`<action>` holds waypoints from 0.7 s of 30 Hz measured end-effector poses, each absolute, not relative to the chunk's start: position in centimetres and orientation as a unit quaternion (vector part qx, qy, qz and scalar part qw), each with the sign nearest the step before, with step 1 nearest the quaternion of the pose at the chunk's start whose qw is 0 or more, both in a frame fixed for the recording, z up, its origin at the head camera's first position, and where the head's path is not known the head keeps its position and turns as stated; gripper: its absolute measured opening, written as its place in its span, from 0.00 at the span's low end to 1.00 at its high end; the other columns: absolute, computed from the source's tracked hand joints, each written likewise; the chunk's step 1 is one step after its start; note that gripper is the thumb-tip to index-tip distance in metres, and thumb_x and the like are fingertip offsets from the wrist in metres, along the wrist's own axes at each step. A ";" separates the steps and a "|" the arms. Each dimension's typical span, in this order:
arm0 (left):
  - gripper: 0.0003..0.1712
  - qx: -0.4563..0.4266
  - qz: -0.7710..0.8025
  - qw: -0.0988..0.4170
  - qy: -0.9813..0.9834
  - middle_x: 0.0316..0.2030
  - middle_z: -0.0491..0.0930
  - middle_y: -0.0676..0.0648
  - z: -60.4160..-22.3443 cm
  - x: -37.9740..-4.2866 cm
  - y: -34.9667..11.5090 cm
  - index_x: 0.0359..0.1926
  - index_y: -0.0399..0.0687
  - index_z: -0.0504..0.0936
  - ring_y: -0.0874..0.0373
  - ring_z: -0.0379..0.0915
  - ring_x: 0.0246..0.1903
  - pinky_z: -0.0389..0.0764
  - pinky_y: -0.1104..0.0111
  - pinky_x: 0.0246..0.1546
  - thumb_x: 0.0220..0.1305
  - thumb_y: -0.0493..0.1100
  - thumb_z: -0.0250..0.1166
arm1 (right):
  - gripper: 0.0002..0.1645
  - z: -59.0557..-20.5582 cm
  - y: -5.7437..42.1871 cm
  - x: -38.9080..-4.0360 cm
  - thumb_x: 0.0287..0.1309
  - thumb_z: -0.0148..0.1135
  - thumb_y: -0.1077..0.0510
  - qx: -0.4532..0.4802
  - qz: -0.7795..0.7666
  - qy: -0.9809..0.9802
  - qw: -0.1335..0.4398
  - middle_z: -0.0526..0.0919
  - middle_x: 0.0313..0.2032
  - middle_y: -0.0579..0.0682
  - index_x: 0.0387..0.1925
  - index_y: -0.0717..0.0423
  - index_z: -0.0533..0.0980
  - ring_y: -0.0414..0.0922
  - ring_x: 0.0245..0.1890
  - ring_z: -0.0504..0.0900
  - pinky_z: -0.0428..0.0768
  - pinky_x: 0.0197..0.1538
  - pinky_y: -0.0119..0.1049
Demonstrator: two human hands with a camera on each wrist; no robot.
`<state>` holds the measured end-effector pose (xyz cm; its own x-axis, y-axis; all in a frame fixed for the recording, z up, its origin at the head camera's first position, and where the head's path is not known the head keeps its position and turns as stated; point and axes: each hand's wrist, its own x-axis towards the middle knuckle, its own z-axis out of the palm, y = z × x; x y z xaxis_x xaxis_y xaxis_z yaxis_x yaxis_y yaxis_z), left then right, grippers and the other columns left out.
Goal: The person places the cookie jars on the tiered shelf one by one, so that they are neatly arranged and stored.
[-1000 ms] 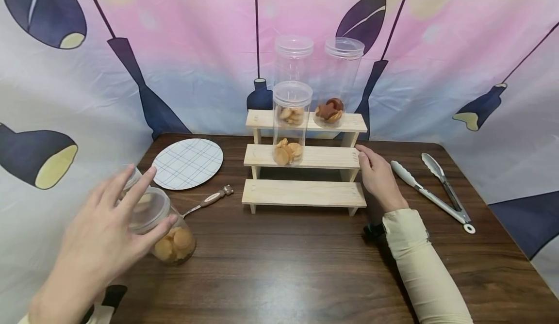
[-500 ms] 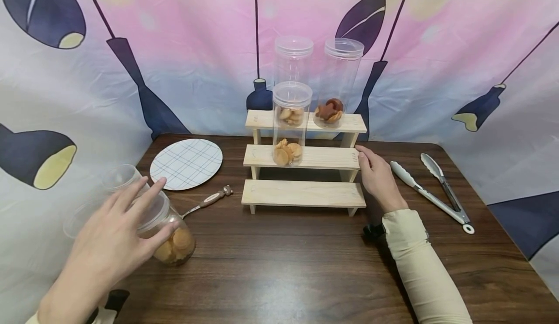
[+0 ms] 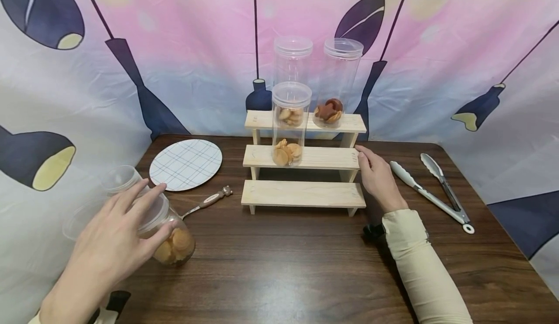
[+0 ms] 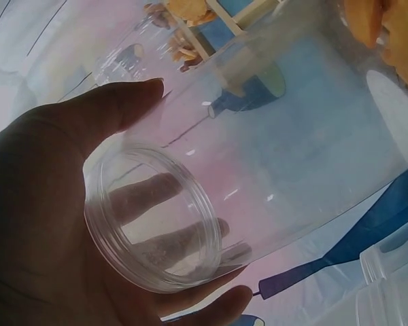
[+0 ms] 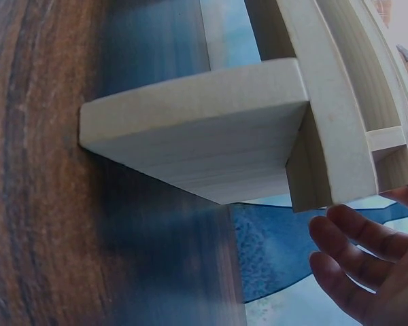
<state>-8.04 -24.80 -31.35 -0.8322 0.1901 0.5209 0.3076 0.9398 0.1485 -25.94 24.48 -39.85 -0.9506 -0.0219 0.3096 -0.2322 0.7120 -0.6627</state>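
Observation:
My left hand (image 3: pixel 115 232) is at the left side of the table, thumb and fingers round the lidded top of a clear plastic jar (image 3: pixel 179 246). Round golden cookies lie at this jar's bottom; in the left wrist view the clear lid (image 4: pixel 156 221) sits within the hand. My right hand (image 3: pixel 379 178) holds the right end of the middle step of a three-step wooden display stand (image 3: pixel 303 193). Several of its fingertips (image 5: pixel 340 221) hang loose below the wood in the right wrist view. A jar of cookies (image 3: pixel 288 152) stands on the middle step.
Two taller-standing jars, a left one (image 3: pixel 293 47) and a right one with brown cookies (image 3: pixel 329 110), occupy the top step. More clear jars (image 3: pixel 120 177) stand behind my left hand. A checked plate (image 3: pixel 185 164), a bear-handled utensil (image 3: pixel 211 199) and tongs (image 3: pixel 436 202) lie on the table.
My left hand has come slightly right and down, closing round the lidded top of the cookie jar; more of the jars behind it shows. My right hand and the stand have stayed put.

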 end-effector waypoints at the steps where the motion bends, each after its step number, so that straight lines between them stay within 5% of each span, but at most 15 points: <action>1: 0.43 -0.129 -0.114 0.256 -0.951 0.63 0.71 0.33 -31.3 -8.0 -24.8 0.63 0.49 0.77 0.31 0.68 0.57 0.71 0.36 0.47 0.41 0.48 0.78 | 0.33 -39.8 24.5 -25.9 0.78 0.34 0.40 0.068 0.373 -0.915 0.140 0.70 0.68 0.61 0.73 0.48 0.65 0.61 0.67 0.68 0.66 0.67 0.61; 21: 0.41 -0.121 -0.124 0.268 -0.948 0.56 0.75 0.38 -31.2 -8.2 -24.8 0.59 0.49 0.80 0.33 0.72 0.49 0.73 0.37 0.38 0.39 0.48 0.80 | 0.33 -39.9 24.5 -25.9 0.77 0.34 0.38 0.067 0.372 -0.916 0.137 0.69 0.69 0.59 0.73 0.47 0.65 0.60 0.67 0.69 0.67 0.66 0.60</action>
<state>-8.23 -24.78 -31.20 -0.8266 0.1635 0.5385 0.2967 0.9397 0.1700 -25.93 24.48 -39.95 -0.9534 -0.0216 0.3010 -0.2253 0.7145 -0.6623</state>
